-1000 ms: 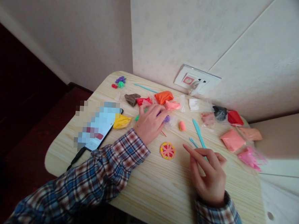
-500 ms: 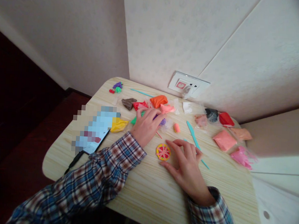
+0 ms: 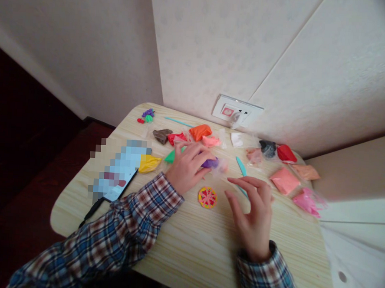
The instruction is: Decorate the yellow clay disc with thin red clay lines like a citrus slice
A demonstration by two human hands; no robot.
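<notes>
My left hand (image 3: 187, 166) rests on the wooden table (image 3: 186, 243) with its fingers closed round a bag of purple clay (image 3: 210, 163). A green clay piece (image 3: 170, 156) shows just left of that hand. My right hand (image 3: 252, 216) hovers over the table with fingers spread and curled, holding nothing. A small round yellow clay disc with red segments (image 3: 207, 197) lies between the two hands. A teal plastic knife (image 3: 242, 168) lies just beyond the right fingertips, partly hidden by them.
Bags of clay lie along the far edge: brown (image 3: 162, 135), red (image 3: 176, 138), orange (image 3: 201, 132), black (image 3: 268, 148), salmon (image 3: 284, 180), pink (image 3: 307, 201). A yellow bag (image 3: 148, 162) and a phone (image 3: 121, 170) lie left. A wall socket (image 3: 237, 111) sits behind.
My right hand let go of the teal tool, swept left to the disc, then lifted off and drew back right. My left hand has gathered the purple clay bag.
</notes>
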